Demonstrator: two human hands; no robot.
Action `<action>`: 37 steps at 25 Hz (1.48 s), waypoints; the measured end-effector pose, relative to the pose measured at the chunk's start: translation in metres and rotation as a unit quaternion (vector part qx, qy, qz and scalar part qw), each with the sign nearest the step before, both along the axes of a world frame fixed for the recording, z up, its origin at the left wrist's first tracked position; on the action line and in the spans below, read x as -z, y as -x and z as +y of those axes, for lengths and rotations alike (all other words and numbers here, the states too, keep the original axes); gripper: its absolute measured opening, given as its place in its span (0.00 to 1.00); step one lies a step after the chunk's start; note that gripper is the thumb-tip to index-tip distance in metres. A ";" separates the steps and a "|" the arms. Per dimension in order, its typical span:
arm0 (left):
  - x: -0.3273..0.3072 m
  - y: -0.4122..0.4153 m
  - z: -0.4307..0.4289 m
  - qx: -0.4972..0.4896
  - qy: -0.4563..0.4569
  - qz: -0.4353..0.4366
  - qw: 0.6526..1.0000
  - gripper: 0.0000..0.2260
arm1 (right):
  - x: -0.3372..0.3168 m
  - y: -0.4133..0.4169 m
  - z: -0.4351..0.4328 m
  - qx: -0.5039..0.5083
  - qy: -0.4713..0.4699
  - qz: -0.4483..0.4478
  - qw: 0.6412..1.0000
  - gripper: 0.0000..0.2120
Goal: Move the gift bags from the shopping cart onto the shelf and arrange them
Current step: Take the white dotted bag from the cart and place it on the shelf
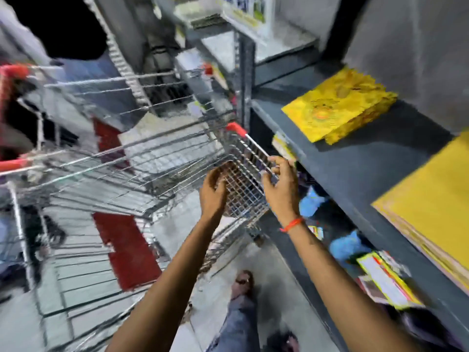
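Observation:
A wire shopping cart (132, 158) with red corner caps fills the left and middle of the blurred head view; its basket shows no gift bags that I can make out. My right hand (279, 184) grips the cart's near top rail by the shelf. My left hand (214, 191) rests against the wire mesh end of the basket, fingers curled. On the dark grey shelf (337, 158) lies a stack of yellow patterned gift bags (340, 105), flat. A second yellow stack (431, 199) lies nearer, at the right edge.
A slotted metal upright (245, 80) stands at the shelf's left end. The lower shelf holds blue packets (311, 201) and flat printed packs (385, 283). My foot (242, 283) is on the grey floor, which has red tiles (127, 247).

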State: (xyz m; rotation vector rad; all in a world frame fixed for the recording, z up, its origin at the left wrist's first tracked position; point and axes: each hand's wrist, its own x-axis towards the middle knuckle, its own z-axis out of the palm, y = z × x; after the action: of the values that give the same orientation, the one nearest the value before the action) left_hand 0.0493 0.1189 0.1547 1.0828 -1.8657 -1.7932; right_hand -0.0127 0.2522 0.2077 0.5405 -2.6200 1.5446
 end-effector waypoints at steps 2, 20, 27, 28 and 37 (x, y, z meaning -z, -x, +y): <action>0.035 -0.022 -0.046 -0.039 -0.033 -0.088 0.995 0.14 | 0.034 0.003 -0.047 -0.062 -0.040 -0.039 0.997 0.14; 0.181 -0.122 -0.118 -0.137 -0.323 -0.390 0.851 0.13 | 0.185 0.046 -0.144 -0.268 -0.530 -0.329 0.734 0.20; 0.122 -0.112 -0.129 -0.185 -0.262 -0.265 0.910 0.35 | 0.096 0.071 -0.129 -0.251 -0.387 -0.393 0.795 0.18; 0.109 -0.110 -0.129 -0.194 -0.251 -0.240 0.918 0.34 | 0.086 0.069 -0.121 -0.251 -0.388 -0.383 0.800 0.23; -0.035 -0.144 -0.063 -0.167 0.014 0.053 0.984 0.17 | -0.023 0.024 0.014 -0.321 -0.146 -0.449 0.821 0.04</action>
State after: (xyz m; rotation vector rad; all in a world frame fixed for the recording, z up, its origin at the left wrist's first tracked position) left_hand 0.1928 0.0559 0.1898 1.1847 -1.5377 -1.5939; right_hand -0.0369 0.2658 0.2309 1.0012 -3.7125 1.9142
